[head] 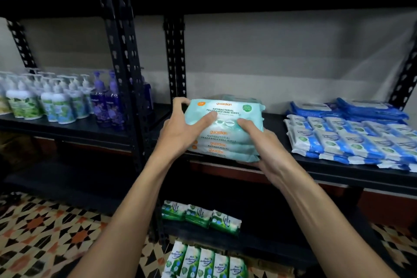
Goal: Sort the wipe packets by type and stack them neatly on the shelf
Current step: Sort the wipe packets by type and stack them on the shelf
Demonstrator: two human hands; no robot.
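1. The left grip (178, 128) grasps the stack of pale green wipe packets (225, 140) at its left side. Its fingers curl round the far left corner and its thumb lies flat on the top packet.
2. The right grip (264, 144) grasps the same stack at its near right corner, thumb on top and fingers tucked underneath.
3. The stack is about four packets high and sits at the front edge of the middle shelf (275, 124). Whether it rests on the shelf or is held just above it cannot be told.
4. On the same shelf, to the right and apart from the stack, blue-and-white packets (352, 140) lie in rows, with dark blue packets (372, 109) piled behind them.
5. Green packets (200, 215) stand in a row on the shelf below, and more green-and-white packets (205, 262) stand lower still.
6. On the neighbouring rack to the left stand pump bottles (45, 99) and purple bottles (108, 101).
7. The patterned tile floor (45, 232) shows beneath.
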